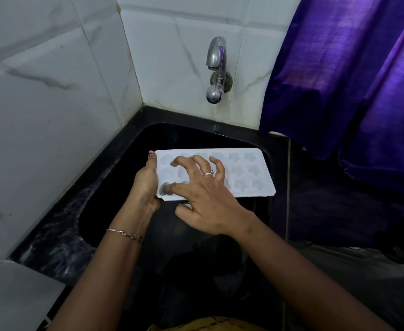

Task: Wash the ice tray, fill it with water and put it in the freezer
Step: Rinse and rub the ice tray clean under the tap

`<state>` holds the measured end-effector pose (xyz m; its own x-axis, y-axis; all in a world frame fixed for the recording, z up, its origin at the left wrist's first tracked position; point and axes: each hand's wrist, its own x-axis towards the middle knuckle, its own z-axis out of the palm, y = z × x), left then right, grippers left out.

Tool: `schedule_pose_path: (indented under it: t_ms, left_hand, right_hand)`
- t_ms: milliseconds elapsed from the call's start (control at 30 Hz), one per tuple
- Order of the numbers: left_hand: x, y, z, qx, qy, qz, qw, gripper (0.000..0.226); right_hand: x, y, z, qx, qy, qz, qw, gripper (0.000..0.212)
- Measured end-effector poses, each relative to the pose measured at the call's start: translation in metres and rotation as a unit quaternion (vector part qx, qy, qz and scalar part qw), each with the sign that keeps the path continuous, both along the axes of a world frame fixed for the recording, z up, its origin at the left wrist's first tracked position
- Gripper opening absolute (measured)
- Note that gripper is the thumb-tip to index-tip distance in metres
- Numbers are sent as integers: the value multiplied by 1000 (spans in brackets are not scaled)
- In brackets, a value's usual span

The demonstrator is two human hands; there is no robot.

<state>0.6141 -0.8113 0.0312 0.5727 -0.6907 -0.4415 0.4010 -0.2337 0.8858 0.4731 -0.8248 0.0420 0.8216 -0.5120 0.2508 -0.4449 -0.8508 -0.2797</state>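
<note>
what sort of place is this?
Probably a home kitchen sink corner: a black sink, a wall-mounted metal tap on white marble-look tiles, and a white ice tray held over the basin.

A: Quick count, what's in front of you?
B: You've 1 ice tray [251,177], 1 tap [216,53], 1 sink [196,134], 2 hands: left hand [146,182], right hand [205,199]. Plus 1 ring [208,173], 1 bracelet [124,234], 1 curtain [351,80].

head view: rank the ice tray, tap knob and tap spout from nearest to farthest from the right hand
1. ice tray: directly under the right hand, whose fingertips touch it.
2. tap knob: low on the wall, beyond the tray.
3. tap spout: above the knob, higher on the wall.
</note>
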Motion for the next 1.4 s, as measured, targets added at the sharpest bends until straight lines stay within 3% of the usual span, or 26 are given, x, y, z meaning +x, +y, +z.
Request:
schedule_pose_path:
  t_ms: [100, 200, 367, 467, 533, 600, 700, 733, 1100, 1400]
  left_hand:
    - [0, 1, -6, -2, 17, -4, 1000, 46]
    - [5, -1, -10, -11, 10, -3, 1000, 47]
    - [26, 4, -15, -27, 17, -9, 999, 44]
    - [40, 6, -16, -41, 33, -44, 998, 48]
    - [46, 6, -15, -46, 40, -72, 996, 50]
    - [53, 4, -14, -54, 48, -92, 993, 52]
    - [65, 0, -14, -62, 59, -105, 991, 55]
    - [68, -1, -14, -62, 58, -108, 990, 57]
    - [86, -19, -17, -76, 55, -121, 988, 63]
    - [88, -32, -17, -116, 47, -136, 983, 69]
  right_hand:
    - [-2, -3, -2, 5, -10, 24, 1000, 45]
    - [-5, -6, -1, 42, -78, 10, 996, 38]
    - [-22, -44, -1, 103, -250, -147, 951, 42]
    - [-36, -78, -1, 240, -328, -294, 865, 36]
    - [-45, -94, -3, 378, -311, -353, 798, 23]
    - [-51, -106, -9, 492, -283, -345, 747, 14]
    - [-53, -110, -20, 611, -303, -303, 665, 29]
    - [-53, -112, -23, 624, -307, -294, 656, 30]
    - [-42, -126, -35, 575, -313, -268, 707, 16]
    - [-39, -128, -36, 527, -325, -285, 732, 26]
